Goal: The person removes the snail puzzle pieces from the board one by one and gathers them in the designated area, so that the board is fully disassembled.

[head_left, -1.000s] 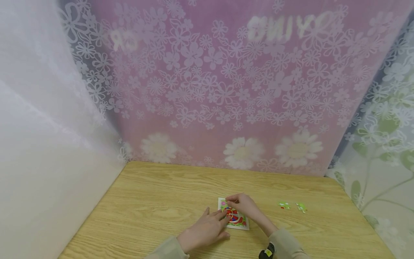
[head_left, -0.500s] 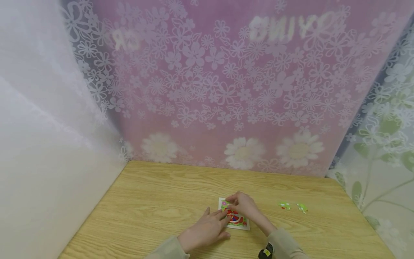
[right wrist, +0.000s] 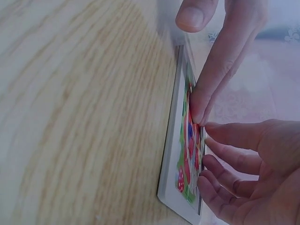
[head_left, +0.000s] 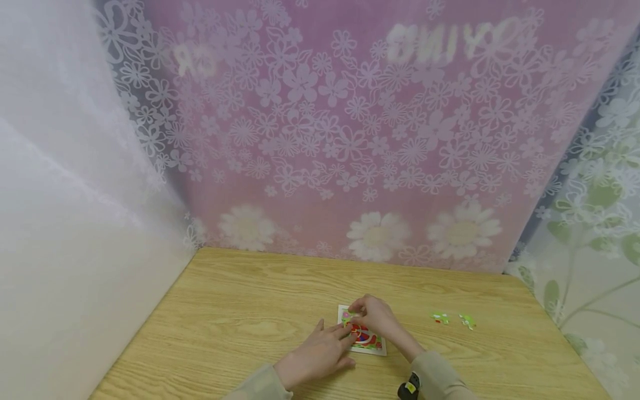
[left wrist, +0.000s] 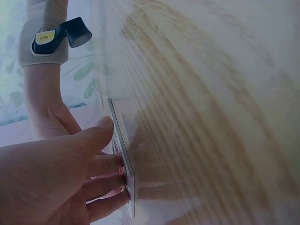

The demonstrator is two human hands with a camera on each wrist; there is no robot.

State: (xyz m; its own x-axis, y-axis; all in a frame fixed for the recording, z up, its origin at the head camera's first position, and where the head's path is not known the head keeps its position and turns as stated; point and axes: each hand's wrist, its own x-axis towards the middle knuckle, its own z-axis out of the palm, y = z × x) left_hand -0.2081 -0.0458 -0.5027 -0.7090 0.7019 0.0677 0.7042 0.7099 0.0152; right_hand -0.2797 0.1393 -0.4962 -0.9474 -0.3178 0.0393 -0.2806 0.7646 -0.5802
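Note:
A small picture puzzle board (head_left: 370,350) with a white border lies on the table, its red, blue and green picture partly covered by both hands. My left hand (head_left: 320,350) rests on its left side, fairly straight fingers touching the picture. Over the top right of the board, my right hand (head_left: 378,318) is bent down, thumb and fingertips at the picture. In the right wrist view, the thumb (right wrist: 234,133) and bent fingers meet the board's face, close to the left fingertips (right wrist: 199,110). Whether a puzzle piece sits between the right thumb and index finger is hidden.
Two loose green and white puzzle pieces, one left (head_left: 440,318) and one right (head_left: 467,321), lie to the right of the board. The wooden table (head_left: 240,294) meets a pink flowered curtain (head_left: 310,222) at the back. A black camera (head_left: 409,387) is strapped to the right wrist.
The right thumb has moved slightly down over the picture, and the right hand has shifted a little. The left hand stays on the board, and the loose pieces have not moved.

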